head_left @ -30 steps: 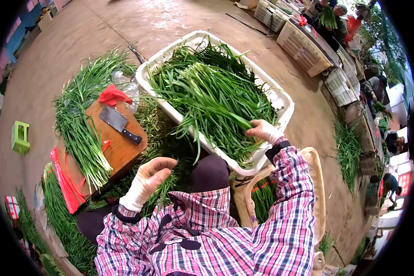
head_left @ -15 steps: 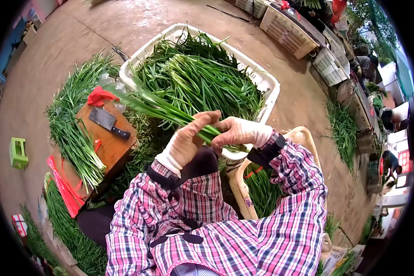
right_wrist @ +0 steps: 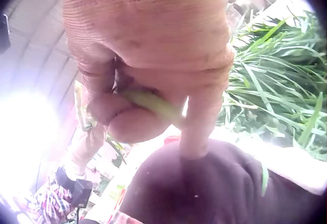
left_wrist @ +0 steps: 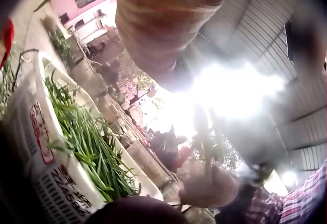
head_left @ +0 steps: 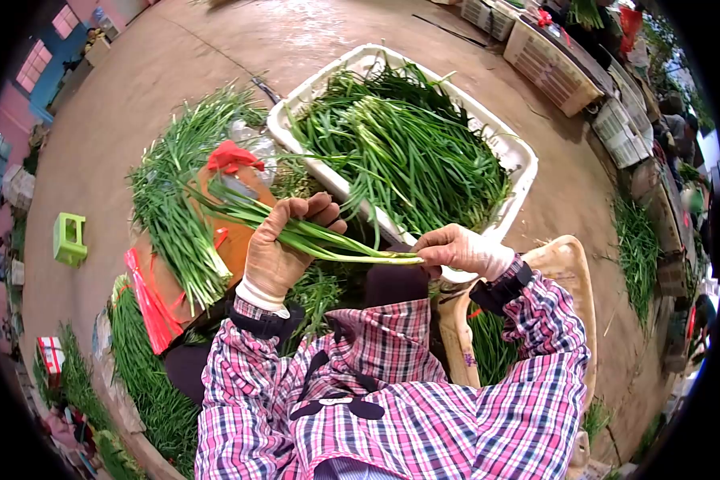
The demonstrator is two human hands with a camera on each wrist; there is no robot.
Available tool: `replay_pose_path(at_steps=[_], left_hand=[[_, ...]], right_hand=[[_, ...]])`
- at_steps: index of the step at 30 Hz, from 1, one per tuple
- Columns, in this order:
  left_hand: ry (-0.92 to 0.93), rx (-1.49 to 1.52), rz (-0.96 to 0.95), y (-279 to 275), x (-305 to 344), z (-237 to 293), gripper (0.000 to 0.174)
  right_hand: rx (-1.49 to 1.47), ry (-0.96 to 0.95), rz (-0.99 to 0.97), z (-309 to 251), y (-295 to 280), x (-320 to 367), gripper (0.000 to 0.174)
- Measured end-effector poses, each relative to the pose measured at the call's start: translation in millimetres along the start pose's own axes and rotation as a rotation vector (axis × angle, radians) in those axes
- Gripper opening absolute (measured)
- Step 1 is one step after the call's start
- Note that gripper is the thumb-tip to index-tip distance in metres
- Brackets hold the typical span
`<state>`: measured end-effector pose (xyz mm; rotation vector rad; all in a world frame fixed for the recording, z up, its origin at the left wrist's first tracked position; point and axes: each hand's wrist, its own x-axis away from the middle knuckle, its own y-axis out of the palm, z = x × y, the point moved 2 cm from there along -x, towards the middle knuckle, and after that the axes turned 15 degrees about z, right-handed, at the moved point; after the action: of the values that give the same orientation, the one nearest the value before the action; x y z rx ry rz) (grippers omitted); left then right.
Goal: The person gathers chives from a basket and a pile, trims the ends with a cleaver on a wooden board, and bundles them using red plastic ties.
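A small bunch of green chives point(head_left: 312, 234) stretches across my lap between both gloved hands. My left hand point(head_left: 284, 244) is curled round its leafy middle, and my right hand point(head_left: 456, 250) pinches the pale stem ends point(right_wrist: 148, 104). The leaf tips point left over a wooden chopping board point(head_left: 236, 240). Behind my hands stands a white plastic crate point(head_left: 520, 156) heaped with chives point(head_left: 400, 144); the left wrist view shows that crate point(left_wrist: 46, 173) and my right hand point(left_wrist: 207, 185) from below.
A pile of chives point(head_left: 172, 200) lies across the board, with red ties point(head_left: 148, 300) at its near end and a red cloth point(head_left: 230, 156) at the far end. More chives cover the ground at left. A green stool point(head_left: 70, 238) stands far left; stacked crates point(head_left: 552, 68) stand far right.
My right hand took a bunch from the crate and brought it to my lap. My left hand closed round it, then slid left along the leaves, while my view shifted.
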<state>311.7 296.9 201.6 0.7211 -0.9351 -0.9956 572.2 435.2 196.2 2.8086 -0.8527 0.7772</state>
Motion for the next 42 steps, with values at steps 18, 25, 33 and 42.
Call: replay_pose_path(at_steps=[18, 25, 33, 42], left_hand=[[0.552, 0.204, 0.266, -157.0, 181.5, 142.3, 0.031], [0.62, 0.22, 0.303, -177.3, 211.9, 133.5, 0.031], [0.643, 0.012, 0.29, -160.8, 232.8, 126.7, 0.027], [0.622, -0.337, 0.064, -141.5, 251.6, 126.8, 0.034]], right_hand=[[0.273, -0.145, 0.022, -68.7, 112.5, -3.6, 0.019], [0.67, -0.989, 0.076, -62.2, 205.8, -27.6, 0.057], [0.403, -1.222, 0.323, -80.7, 269.8, -37.3, 0.029], [0.158, -0.188, -0.297, -53.1, 281.7, -45.8, 0.021]])
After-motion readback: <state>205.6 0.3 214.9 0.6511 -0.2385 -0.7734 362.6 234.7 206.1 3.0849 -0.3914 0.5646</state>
